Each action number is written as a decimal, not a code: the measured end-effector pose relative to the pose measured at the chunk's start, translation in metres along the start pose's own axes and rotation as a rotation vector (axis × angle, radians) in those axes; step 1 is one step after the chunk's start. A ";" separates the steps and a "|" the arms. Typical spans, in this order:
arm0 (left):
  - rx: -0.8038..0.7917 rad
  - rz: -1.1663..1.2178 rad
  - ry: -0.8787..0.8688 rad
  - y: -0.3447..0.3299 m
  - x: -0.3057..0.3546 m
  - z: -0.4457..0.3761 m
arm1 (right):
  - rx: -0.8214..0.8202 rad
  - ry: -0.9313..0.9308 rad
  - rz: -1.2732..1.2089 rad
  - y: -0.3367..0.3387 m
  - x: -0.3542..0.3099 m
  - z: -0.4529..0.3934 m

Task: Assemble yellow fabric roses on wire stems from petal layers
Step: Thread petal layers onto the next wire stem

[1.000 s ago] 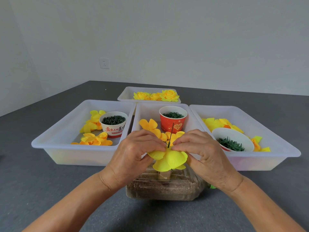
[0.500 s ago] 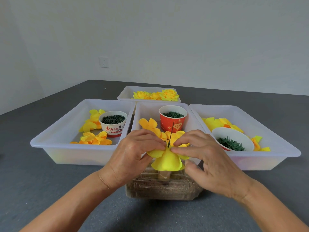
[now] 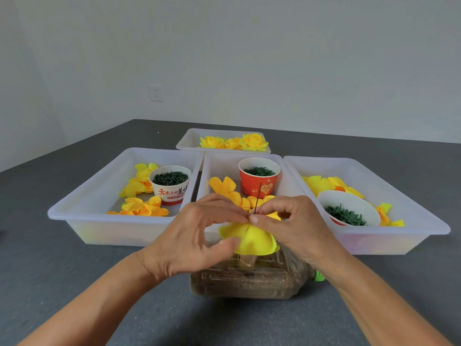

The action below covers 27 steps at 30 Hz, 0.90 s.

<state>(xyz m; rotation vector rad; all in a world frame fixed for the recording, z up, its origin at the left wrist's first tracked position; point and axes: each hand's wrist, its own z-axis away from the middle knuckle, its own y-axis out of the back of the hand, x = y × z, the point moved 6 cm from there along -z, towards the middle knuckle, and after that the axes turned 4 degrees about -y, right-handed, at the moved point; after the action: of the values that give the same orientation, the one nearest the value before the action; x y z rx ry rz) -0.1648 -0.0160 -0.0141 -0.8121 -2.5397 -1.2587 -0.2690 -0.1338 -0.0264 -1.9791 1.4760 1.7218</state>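
A yellow fabric rose [image 3: 252, 239] hangs petals-down on a thin dark wire stem [image 3: 257, 198] that rises between my two hands. My left hand [image 3: 197, 236] pinches the top of the petals at the wire, its thumb under the flower's left edge. My right hand [image 3: 291, 226] pinches the same spot from the right with thumb and forefinger. The flower sits over a clear plastic bottle [image 3: 249, 278] lying on its side, filled with brown grain, which serves as the stand. Loose yellow and orange petal layers [image 3: 223, 186] lie in the middle tray just behind my hands.
Three white trays stand side by side: the left tray [image 3: 82, 208] with petals and a white cup [image 3: 171, 183] of green parts, the middle tray with a red cup [image 3: 259, 179], the right tray [image 3: 409, 221] with petals and a white bowl [image 3: 346, 208]. A far tray [image 3: 189, 141] holds finished roses.
My right hand has come back up to pinch the wire at the flower's top. The petals have been pushed further down and now droop in a dome over the bottle.
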 end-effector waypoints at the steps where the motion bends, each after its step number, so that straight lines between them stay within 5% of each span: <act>1: 0.009 0.065 0.046 0.000 -0.002 -0.001 | -0.010 -0.001 0.001 0.000 0.000 -0.001; 10: 0.203 0.287 0.341 -0.012 -0.024 -0.011 | -0.045 0.060 0.116 -0.001 -0.005 -0.001; 27: 0.086 0.413 0.404 -0.014 -0.030 -0.018 | -0.150 -0.100 -0.076 0.001 0.005 -0.002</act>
<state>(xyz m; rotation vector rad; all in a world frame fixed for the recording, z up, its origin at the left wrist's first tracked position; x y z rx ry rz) -0.1487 -0.0486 -0.0245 -0.8974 -1.9691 -1.0447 -0.2689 -0.1387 -0.0292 -1.9582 1.2566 1.9198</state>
